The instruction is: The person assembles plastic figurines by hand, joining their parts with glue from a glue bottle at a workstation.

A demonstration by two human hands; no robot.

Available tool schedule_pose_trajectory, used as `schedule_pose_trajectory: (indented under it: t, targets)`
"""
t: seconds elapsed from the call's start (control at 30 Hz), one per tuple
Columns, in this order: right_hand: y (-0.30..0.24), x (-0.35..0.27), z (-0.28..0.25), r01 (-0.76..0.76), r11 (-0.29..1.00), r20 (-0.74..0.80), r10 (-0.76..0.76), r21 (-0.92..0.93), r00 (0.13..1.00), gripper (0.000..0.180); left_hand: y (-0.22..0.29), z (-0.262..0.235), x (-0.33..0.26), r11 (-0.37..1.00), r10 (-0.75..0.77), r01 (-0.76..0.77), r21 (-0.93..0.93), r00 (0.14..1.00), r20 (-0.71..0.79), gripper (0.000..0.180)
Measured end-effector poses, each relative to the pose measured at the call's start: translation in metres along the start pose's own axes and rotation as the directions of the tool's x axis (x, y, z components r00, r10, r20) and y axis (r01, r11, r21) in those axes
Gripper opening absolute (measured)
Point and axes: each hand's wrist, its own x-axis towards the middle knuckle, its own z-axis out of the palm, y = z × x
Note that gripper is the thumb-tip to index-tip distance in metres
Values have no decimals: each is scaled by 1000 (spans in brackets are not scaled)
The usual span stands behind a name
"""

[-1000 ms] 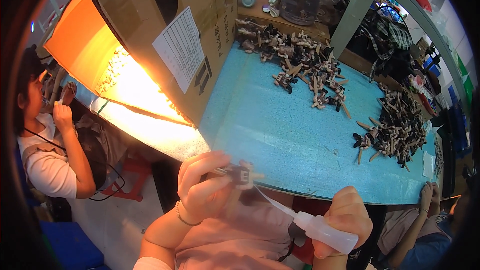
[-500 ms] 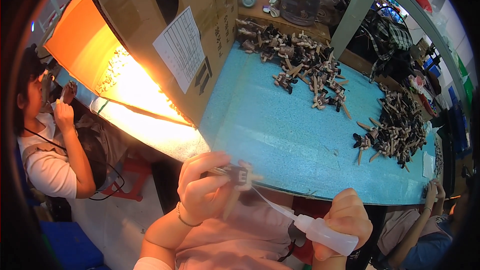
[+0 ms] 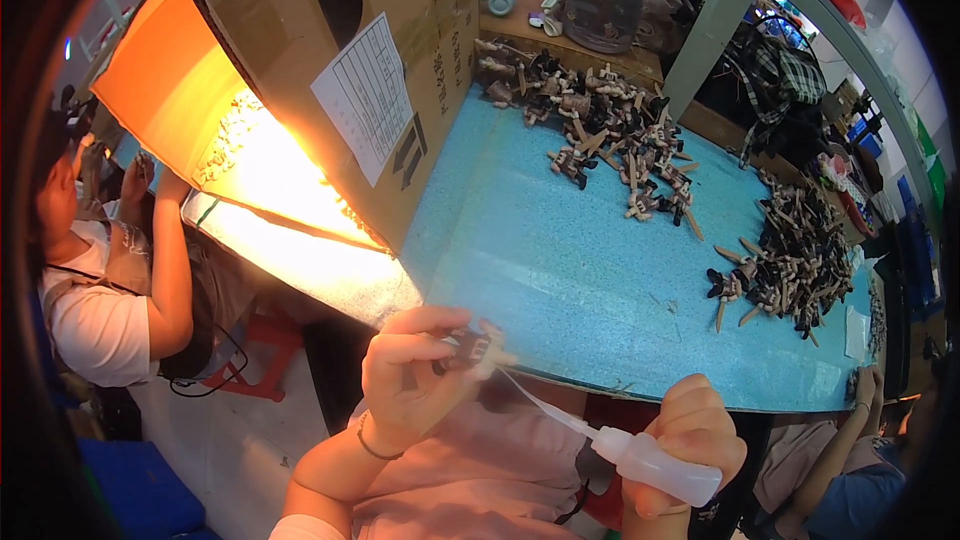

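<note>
A small toy figure (image 3: 484, 348), dark and cream coloured, is pinched between the fingers of my left hand (image 3: 408, 375) just off the table's near edge. My right hand (image 3: 695, 435) is wrapped round a translucent white squeeze bottle (image 3: 660, 468). From the bottle a long thin nozzle slants up and left, its tip at the figure. Motion blurs the figure, so its details and the exact contact with the tip are hard to make out. Similar figures with wooden sticks lie in one pile (image 3: 640, 145) at the far side and another pile (image 3: 800, 255) at the right.
On the left of the blue table (image 3: 540, 260) stands a large cardboard box (image 3: 330, 70), brightly lit inside, with small parts in it. A co-worker (image 3: 110, 310) sits at the left; another person's hands (image 3: 868, 390) show at the right edge. A grey post (image 3: 715, 35) rises behind.
My left hand has turned slightly and tilted the figure, while the nozzle tip stays at it. The co-worker on the left has moved an arm toward the lit box.
</note>
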Motion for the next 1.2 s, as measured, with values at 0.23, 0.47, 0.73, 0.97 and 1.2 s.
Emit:
schedule_pose_trajectory:
  t: [0.23, 0.47, 0.73, 0.97, 1.2]
  targets:
    - [-7, 15, -1, -12, 1000, 198, 15, -15, 980, 60, -1, 1, 2, 1000, -16, 16, -16, 1000, 20, 38]
    - [1, -2, -7, -45, 999, 88, 46, -11, 995, 59, 4, 2, -1, 993, -108, 108, -40, 994, -6, 41]
    - [8, 8, -6, -25, 1000, 146, 25, -3, 989, 60, 4, 0, -1, 984, -141, 142, -104, 990, 17, 43]
    - [7, 13, -6, -5, 999, 146, -3, 54, 989, 59, 6, 1, -1, 982, -137, 139, -132, 990, 20, 42]
    - [2, 13, -5, 8, 1000, 182, -4, -17, 983, 57, 4, -2, 0, 986, -98, 102, -132, 995, 31, 42]
